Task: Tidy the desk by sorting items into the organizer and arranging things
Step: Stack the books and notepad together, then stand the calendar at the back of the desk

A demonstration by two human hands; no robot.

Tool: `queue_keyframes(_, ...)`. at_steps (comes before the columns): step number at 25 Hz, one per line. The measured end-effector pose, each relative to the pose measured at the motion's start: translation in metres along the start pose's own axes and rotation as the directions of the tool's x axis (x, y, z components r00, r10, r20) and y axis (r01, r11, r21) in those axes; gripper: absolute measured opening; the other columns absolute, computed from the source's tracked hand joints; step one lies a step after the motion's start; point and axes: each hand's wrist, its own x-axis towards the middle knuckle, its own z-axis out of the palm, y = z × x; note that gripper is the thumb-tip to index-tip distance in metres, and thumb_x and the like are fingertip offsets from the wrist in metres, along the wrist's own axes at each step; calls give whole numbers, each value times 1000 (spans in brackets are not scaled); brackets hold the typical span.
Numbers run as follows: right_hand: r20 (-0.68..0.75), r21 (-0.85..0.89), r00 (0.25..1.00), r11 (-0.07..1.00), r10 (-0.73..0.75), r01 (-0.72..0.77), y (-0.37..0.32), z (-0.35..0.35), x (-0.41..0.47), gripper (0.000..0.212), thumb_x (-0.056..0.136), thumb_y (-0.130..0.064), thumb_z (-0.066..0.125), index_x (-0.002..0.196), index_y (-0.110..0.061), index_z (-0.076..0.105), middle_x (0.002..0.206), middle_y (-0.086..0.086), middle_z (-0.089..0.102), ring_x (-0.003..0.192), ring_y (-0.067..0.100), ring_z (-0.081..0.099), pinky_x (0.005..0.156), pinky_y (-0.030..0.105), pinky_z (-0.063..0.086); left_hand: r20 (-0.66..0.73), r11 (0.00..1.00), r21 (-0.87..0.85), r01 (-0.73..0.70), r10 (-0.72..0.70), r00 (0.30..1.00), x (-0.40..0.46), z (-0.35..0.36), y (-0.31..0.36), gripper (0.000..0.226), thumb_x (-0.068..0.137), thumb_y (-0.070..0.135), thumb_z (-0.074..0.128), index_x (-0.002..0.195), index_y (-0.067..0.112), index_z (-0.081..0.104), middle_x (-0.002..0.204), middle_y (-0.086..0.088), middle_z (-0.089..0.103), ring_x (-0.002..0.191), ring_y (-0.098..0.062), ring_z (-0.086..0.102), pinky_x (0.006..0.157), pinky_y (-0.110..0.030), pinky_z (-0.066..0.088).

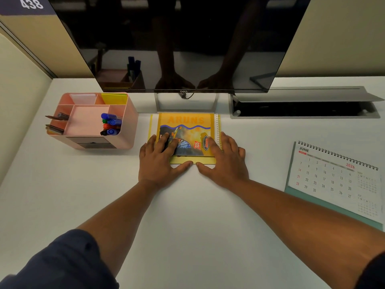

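A stack of yellow notebooks (187, 124) lies flat on the white desk, just in front of the monitor stand. My left hand (160, 159) rests flat on the stack's near left corner, fingers straight. My right hand (224, 158) lies flat along its near right edge beside the spiral binding. Both thumbs touch the stack's front edge. The pink organizer (129, 122) stands to the left, holding blue, green and red markers (111, 124), dark pens (57, 122) and yellow sticky notes (114, 98).
A dark Dell monitor (183, 44) stands at the back on its stand (186, 103). An open cable tray (302, 107) sits at the back right. A spiral desk calendar (333, 180) showing June stands at the right edge.
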Motion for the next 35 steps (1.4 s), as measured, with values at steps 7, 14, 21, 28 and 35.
queue_keyframes(7, -4, 2, 1000, 1000, -1, 1, 0, 0, -1, 87, 80, -83, 38, 151, -35, 29, 160, 10, 27, 146, 29, 23, 108, 50, 31, 10, 1000, 0, 5, -5, 1000, -1, -2, 2, 88, 77, 90, 38, 148, 38, 41, 160, 1, 34, 148, -34, 25, 116, -54, 27)
queue_keyframes(14, 0, 11, 1000, 1000, -3, 3, 0, -1, 0, 90, 78, -83, 40, 152, -34, 27, 164, 10, 19, 146, 29, 22, 107, 49, 30, -7, 1000, -2, -17, 17, 1000, 0, -3, 1, 92, 78, 90, 37, 151, 35, 33, 164, 3, 22, 150, -33, 20, 119, -58, 16)
queue_keyframes(21, -64, 233, 998, 972, 12, 3, 3, -6, -18, 94, 79, -72, 58, 155, -26, 26, 167, 7, 2, 148, 29, 23, 111, 49, 34, -75, 995, 77, -60, 65, 995, -6, -10, 6, 91, 78, 87, 43, 149, 31, 38, 162, 3, 27, 150, -32, 19, 117, -59, 9)
queue_keyframes(28, 42, 613, 989, 779, 139, -135, 46, -33, -116, 93, 85, -46, 73, 158, -31, 17, 167, -10, -2, 152, 13, 13, 118, 30, 26, -96, 967, 56, -247, 252, 963, -46, 4, 75, 82, 80, 81, 41, 142, 28, 51, 149, 2, 47, 140, -30, 35, 104, -52, 24)
queue_keyframes(35, -143, 586, 913, 777, 381, -232, 155, -83, -201, 52, 88, -22, 71, 136, -14, 54, 149, 2, 45, 139, 18, 38, 116, 36, 36, 49, 895, -358, -266, 302, 952, -79, 31, 239, 78, 88, 70, 42, 144, 17, 48, 148, -2, 48, 136, -25, 41, 110, -42, 31)
